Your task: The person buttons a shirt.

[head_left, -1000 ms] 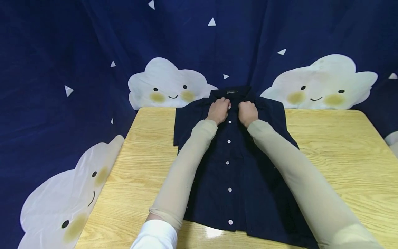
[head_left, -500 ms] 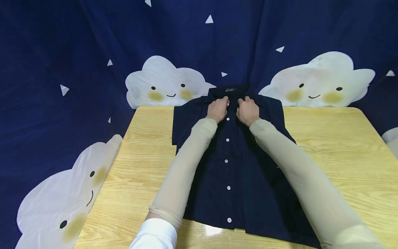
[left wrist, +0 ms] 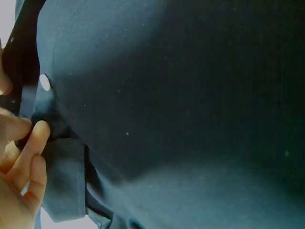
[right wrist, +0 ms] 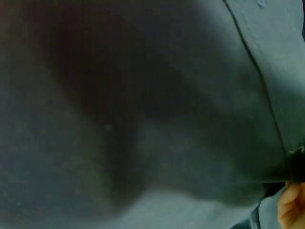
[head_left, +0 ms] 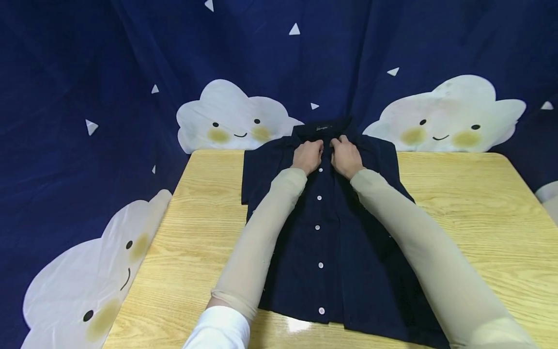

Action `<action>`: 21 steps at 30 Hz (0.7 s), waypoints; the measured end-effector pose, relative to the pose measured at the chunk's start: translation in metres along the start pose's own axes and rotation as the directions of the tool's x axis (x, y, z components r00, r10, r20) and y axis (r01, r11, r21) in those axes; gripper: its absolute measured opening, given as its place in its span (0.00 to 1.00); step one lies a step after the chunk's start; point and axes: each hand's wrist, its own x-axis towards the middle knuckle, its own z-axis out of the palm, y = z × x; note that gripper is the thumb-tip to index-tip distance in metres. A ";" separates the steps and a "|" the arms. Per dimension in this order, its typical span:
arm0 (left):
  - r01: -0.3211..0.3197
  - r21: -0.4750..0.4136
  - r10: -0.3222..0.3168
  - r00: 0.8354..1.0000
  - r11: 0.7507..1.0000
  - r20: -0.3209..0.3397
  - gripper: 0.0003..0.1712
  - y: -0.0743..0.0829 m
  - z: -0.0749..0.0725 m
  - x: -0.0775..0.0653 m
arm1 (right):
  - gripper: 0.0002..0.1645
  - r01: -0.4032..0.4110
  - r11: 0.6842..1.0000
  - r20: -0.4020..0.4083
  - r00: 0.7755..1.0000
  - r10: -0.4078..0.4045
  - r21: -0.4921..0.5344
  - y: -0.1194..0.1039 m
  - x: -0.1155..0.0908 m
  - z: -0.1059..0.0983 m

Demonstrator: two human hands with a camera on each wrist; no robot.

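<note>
A dark navy short-sleeved button-up shirt [head_left: 301, 271] lies front up, its collar [head_left: 321, 128] at the far end and a row of white buttons down the middle. My left hand [head_left: 307, 156] pinches the shirt's front edge just below the collar. In the left wrist view, its thumb and fingers [left wrist: 35, 138] close on the cloth below a white button [left wrist: 45, 82]. Opposite it, my right hand [head_left: 347, 157] holds the other front edge with curled fingers. The right wrist view shows only a fingertip [right wrist: 291, 205] at the cloth. The hands hide the topmost fastening.
The shirt lies on a light wood-grain table [head_left: 205, 218], its collar reaching the far edge. Behind hangs a navy curtain [head_left: 261, 43] with white triangles and smiling clouds. Beige sleeves [head_left: 270, 218] cover both forearms, which cross over the shirt.
My right hand has turned from a tighter fist, its fingertips now reaching toward the collar and the left hand. The left hand has shifted slightly. The shirt's lower part stays put.
</note>
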 end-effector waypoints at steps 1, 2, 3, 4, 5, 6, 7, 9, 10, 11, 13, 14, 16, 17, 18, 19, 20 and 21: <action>0.000 -0.004 0.000 1.000 1.000 0.001 0.04 0.000 0.000 0.000 | 0.11 0.009 1.000 -0.001 1.000 -0.009 0.009 0.000 0.000 0.000; 0.000 -0.008 0.000 1.000 1.000 0.001 0.04 0.000 0.001 0.000 | 0.11 0.018 1.000 -0.004 1.000 -0.018 0.017 0.001 0.000 0.000; -0.001 -0.010 0.001 1.000 1.000 0.003 0.04 0.000 0.001 0.000 | 0.10 0.025 0.999 -0.005 1.000 -0.025 0.022 0.002 0.000 0.000; -0.001 -0.011 0.001 1.000 1.000 0.005 0.03 0.000 0.001 0.000 | 0.09 0.029 0.999 -0.002 1.000 -0.029 0.026 0.003 0.000 0.001; 0.000 -0.014 0.000 1.000 1.000 0.006 0.04 0.000 0.002 0.000 | 0.08 0.033 0.999 -0.001 0.999 -0.033 0.029 0.004 0.000 0.001; 0.001 -0.016 -0.001 1.000 1.000 0.006 0.04 0.000 0.002 0.000 | 0.08 0.037 0.999 0.000 0.999 -0.037 0.028 0.005 0.001 0.001; 0.002 -0.015 -0.002 1.000 1.000 0.006 0.04 0.000 0.002 0.000 | 0.07 0.042 0.999 0.002 0.999 -0.042 0.029 0.005 0.001 0.001; 0.003 -0.013 -0.003 1.000 1.000 0.005 0.05 0.001 0.002 0.001 | 0.08 0.049 0.999 0.001 0.999 -0.049 0.023 0.007 0.002 0.001; 0.004 -0.010 -0.004 1.000 1.000 0.004 0.05 0.001 0.001 0.001 | 0.09 0.051 0.999 -0.001 0.999 -0.051 0.018 0.007 0.002 0.001; 0.007 -0.004 -0.007 1.000 1.000 0.005 0.05 0.001 0.001 0.002 | 0.09 0.051 0.999 -0.003 0.999 -0.051 0.013 0.007 0.003 0.001; 0.010 0.008 -0.010 1.000 1.000 0.006 0.06 0.001 0.001 0.002 | 0.11 0.036 0.999 -0.004 0.999 -0.036 0.006 0.007 0.003 0.001; 0.011 0.012 -0.011 1.000 1.000 0.005 0.06 0.002 0.001 0.003 | 0.11 0.027 1.000 -0.005 1.000 -0.027 0.003 0.007 0.004 0.001; 0.013 0.022 -0.013 1.000 1.000 0.005 0.06 0.002 0.002 0.004 | 0.12 0.005 1.000 -0.004 1.000 -0.005 0.001 0.006 0.004 0.001; 0.012 0.027 -0.013 1.000 1.000 0.003 0.07 0.002 0.002 0.004 | 0.12 -0.005 1.000 -0.005 1.000 0.005 0.003 0.006 0.004 0.001; 0.011 0.028 -0.011 1.000 1.000 -0.001 0.07 0.002 0.003 0.005 | 0.13 -0.015 1.000 -0.005 1.000 0.015 0.005 0.006 0.005 0.001; 0.010 0.030 -0.010 1.000 1.000 -0.004 0.07 0.003 0.003 0.005 | 0.13 -0.021 1.000 -0.003 1.000 0.021 0.007 0.006 0.005 0.001; 0.009 0.031 -0.009 1.000 0.999 -0.006 0.07 0.003 0.003 0.005 | 0.14 -0.024 1.000 0.001 1.000 0.024 0.009 0.006 0.005 0.001; 0.007 0.033 -0.007 1.000 0.999 -0.012 0.07 0.004 0.003 0.005 | 0.14 -0.028 1.000 0.010 1.000 0.027 0.012 0.006 0.005 0.001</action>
